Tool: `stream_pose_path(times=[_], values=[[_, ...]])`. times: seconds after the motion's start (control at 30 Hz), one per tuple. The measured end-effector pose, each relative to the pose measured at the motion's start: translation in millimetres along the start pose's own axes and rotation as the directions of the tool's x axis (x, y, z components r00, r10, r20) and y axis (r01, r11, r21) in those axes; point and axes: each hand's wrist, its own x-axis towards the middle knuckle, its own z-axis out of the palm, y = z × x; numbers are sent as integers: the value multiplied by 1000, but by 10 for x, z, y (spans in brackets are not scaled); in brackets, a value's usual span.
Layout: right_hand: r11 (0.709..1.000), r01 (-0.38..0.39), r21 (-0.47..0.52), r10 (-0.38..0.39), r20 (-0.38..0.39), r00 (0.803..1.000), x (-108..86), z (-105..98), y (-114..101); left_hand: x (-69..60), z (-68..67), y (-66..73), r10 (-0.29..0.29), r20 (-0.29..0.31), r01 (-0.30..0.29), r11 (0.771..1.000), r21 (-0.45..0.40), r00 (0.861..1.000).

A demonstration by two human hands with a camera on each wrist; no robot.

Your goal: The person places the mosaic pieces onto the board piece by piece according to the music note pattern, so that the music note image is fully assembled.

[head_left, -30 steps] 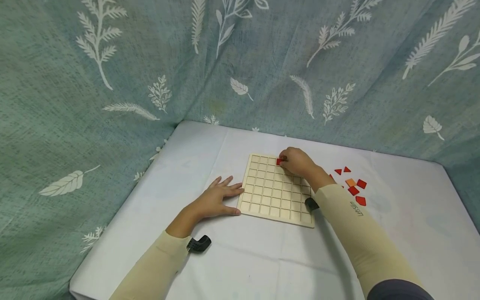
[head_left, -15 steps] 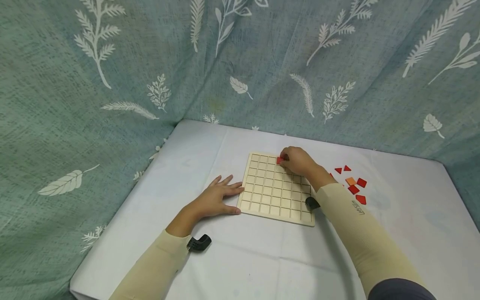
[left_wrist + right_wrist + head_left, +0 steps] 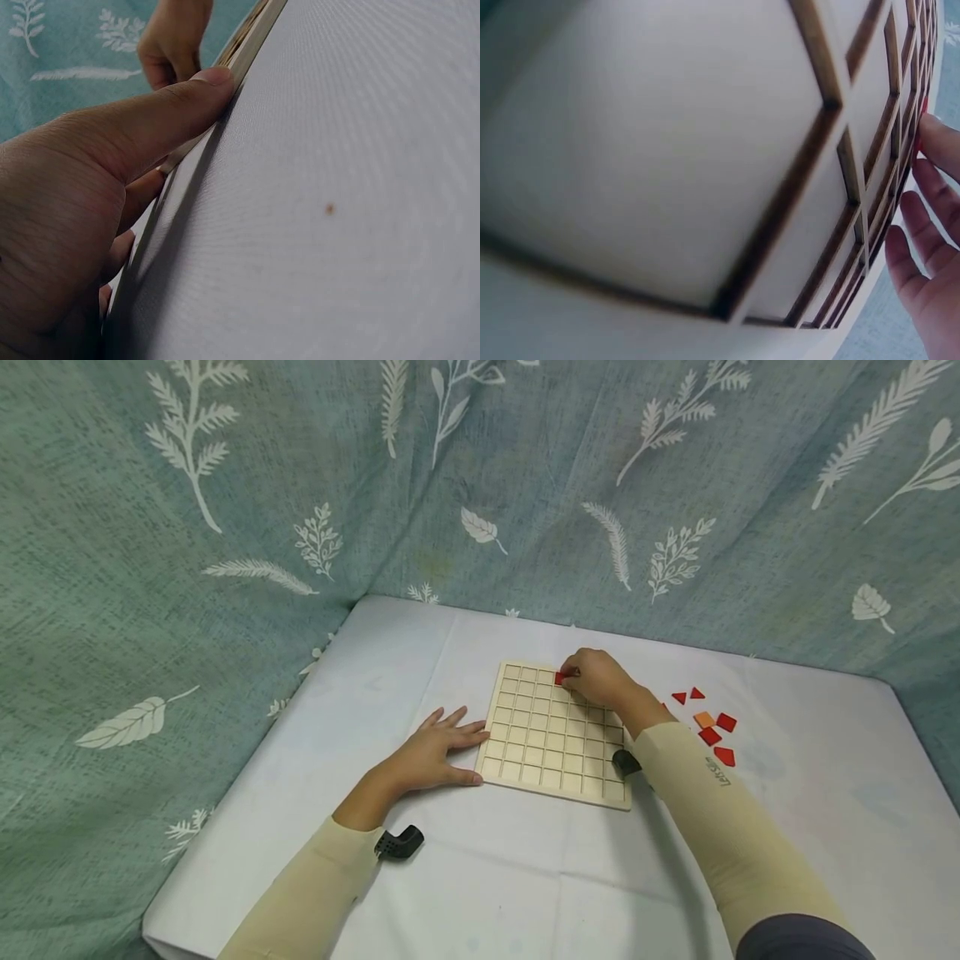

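A pale wooden board (image 3: pixel 536 733) with a grid of square recesses lies on the white table. At its far edge, my right hand (image 3: pixel 600 678) pinches a small red square tile (image 3: pixel 559 678) in one of the recesses. The right wrist view has the thumb on the red tile (image 3: pixel 920 139), with the other fingers of the right hand (image 3: pixel 934 240) beyond the edge. My left hand (image 3: pixel 431 758) lies with fingers spread, its thumb and index finger touching the board's left side. In the left wrist view the thumb (image 3: pixel 202 94) rests along that edge.
Right of the board lie loose pieces: red triangles (image 3: pixel 679 697), red squares (image 3: pixel 726 722), an orange square (image 3: pixel 703 719) and a red cut-corner piece (image 3: pixel 724 756). The right forearm (image 3: pixel 720 802) hides part of that area. A leaf-patterned curtain (image 3: pixel 525 510) hangs behind the table.
My right hand stays at the red tile at the far edge, with barely any shift of its fingers. The left hand holds its place against the board.
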Motion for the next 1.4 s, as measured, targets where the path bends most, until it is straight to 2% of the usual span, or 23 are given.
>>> stream_pose_path(times=[0.4, 0.67, 0.9, 1.13, 1.4], values=[[1000, 13, 8, -13, 28, 1000, -40, -62, 14, -4, -17, 3, 2, 10, -2, 1000, -2, 1000], [1000, -7, 12, 7, -7, 1000, -257, -281, 250, 14, -4, -4, 15, 2, -15, 1000, 4, 1000], [997, -20, -76, 15, -62, 998, -506, -464, 454, 9, 3, -23, 26, -7, -26, 1000, -7, 1000], [987, -135, -83, 128, -91, 988, -733, -580, 666, 19, -1, -39, 27, -11, -27, 1000, -2, 1000], [955, -295, -20, 293, -79, 953, -953, -640, 824, 22, 13, -43, 18, -15, -18, 1000, -10, 1000]])
